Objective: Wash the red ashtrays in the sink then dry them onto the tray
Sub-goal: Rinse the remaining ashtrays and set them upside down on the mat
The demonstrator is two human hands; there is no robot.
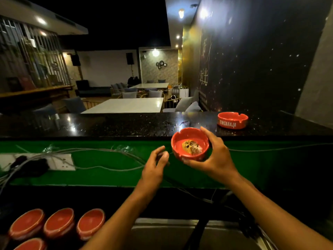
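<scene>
Wet black counter (126,123) before a dim lounge, right hand (214,156) fingers curled round a dirty red ashtray (189,144), left hand (155,165) fingers loosely spread, holding nothing

Faucet (200,230) (black, slanted) crosses above the sink (162,231).

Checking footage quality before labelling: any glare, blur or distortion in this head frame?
Head view: dim scene, ceiling lamps flare and glare off the glossy black stone counter. Wide-angle bending at the edges. The left hand fingertips look motion-blurred; the right hand and its dirty red round ashtray are fairly sharp. Upturned red ashtrays and the steel sink are murky.
</scene>
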